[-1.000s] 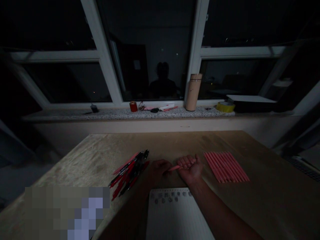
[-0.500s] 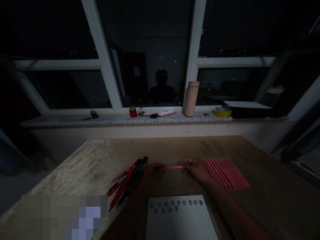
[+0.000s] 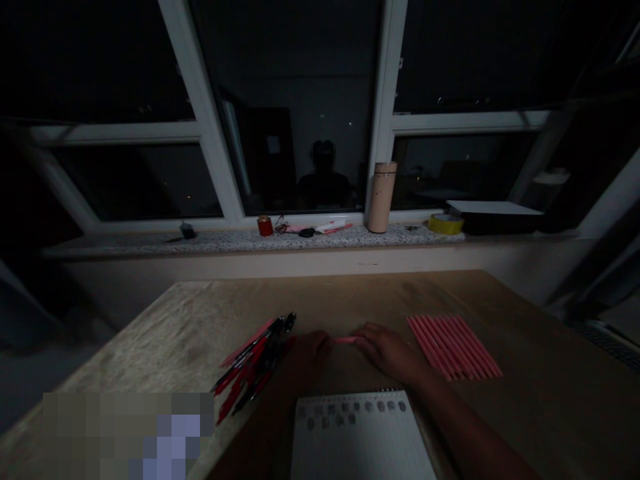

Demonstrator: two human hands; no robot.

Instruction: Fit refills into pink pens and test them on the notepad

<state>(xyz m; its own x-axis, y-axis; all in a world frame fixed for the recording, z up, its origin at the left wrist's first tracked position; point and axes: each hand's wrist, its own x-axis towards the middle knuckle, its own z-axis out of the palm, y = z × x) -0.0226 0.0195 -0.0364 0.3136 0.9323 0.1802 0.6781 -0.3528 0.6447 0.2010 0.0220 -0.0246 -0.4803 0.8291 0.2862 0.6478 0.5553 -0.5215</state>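
Both my hands hold one slim pink pencil (image 3: 345, 340) sideways, low over the table. My left hand (image 3: 311, 348) is closed around its left end, and my right hand (image 3: 383, 345) grips the right end with bent fingers. Only the pencil's middle shows between them. Left of my left hand lies a loose, overlapping pile of black and red pens (image 3: 255, 367) with some pink ones at its edge. To the right of my right hand, several pink pencils (image 3: 453, 347) lie side by side in a slanted row. A spiral notepad (image 3: 357, 440) with dark round marks lies between my forearms.
The brown table (image 3: 330, 293) reaches toward a speckled windowsill (image 3: 225, 239). On the sill stand a red jar (image 3: 265, 227), scissors (image 3: 307, 232), a pink flask (image 3: 383, 199), yellow tape (image 3: 445, 224) and a dark box with a white top (image 3: 495, 209). The room is dim.
Both hands have come down slightly with the pencil, and my right hand has shifted a little left. Less of the pencil shows between them. The pile and the row look unchanged.
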